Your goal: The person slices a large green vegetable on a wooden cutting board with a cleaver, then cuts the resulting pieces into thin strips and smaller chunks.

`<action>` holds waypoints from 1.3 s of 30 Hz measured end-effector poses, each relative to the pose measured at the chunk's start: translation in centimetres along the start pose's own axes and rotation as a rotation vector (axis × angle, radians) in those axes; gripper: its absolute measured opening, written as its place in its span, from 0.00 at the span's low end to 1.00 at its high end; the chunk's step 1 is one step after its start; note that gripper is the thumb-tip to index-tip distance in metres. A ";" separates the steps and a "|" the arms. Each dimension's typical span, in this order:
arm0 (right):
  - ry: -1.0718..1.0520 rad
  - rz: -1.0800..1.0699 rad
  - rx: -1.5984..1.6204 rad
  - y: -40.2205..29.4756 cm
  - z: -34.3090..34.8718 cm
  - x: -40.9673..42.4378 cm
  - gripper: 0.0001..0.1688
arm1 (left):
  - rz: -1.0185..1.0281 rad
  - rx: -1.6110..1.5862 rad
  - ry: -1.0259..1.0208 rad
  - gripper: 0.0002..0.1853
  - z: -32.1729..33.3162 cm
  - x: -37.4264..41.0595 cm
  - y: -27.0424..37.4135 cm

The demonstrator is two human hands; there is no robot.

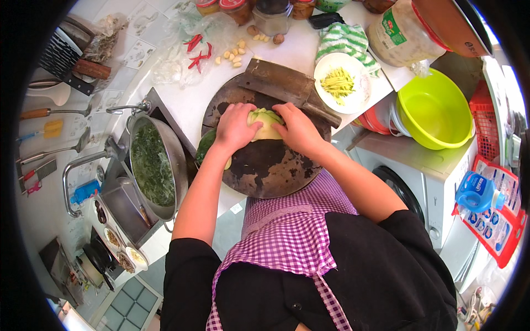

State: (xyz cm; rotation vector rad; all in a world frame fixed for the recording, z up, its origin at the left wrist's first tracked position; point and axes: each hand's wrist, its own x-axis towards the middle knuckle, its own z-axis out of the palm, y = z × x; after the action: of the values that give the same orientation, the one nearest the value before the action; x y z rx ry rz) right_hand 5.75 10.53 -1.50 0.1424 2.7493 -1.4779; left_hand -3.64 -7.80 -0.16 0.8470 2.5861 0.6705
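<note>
On a round dark cutting board, my left hand and my right hand cup a stack of pale green vegetable slices from both sides. Fingers and thumbs of both hands press against the slices. A cleaver lies flat along the board's far edge, beyond my hands, its handle pointing right. Beside my left wrist sits a dark green-skinned piece of gourd or squash, partly hidden by the forearm. A white plate with green vegetable shreds stands right of the cleaver.
Left of the board, a large metal pot of leafy greens rests at the sink. Beyond the board lie red chilies, garlic cloves and jars. A striped towel and a lime-green basin are at the right.
</note>
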 end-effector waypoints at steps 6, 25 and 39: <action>0.009 0.037 0.034 -0.2 0.1 -0.5 0.22 | 0.043 -0.007 0.063 0.26 0.7 -1.4 0.2; 0.038 -0.141 -0.109 0.0 -0.4 -2.3 0.25 | -0.011 -0.198 0.177 0.24 3.3 -4.8 2.3; -0.105 -0.016 -0.085 -0.2 0.2 -2.1 0.22 | -0.217 -0.450 0.266 0.27 4.7 -6.7 2.3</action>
State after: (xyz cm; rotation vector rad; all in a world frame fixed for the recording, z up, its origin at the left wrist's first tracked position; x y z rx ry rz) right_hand 7.85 10.11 -1.28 0.0398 2.7301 -1.3283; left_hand 4.64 -8.78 -1.77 0.3483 2.5371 1.3024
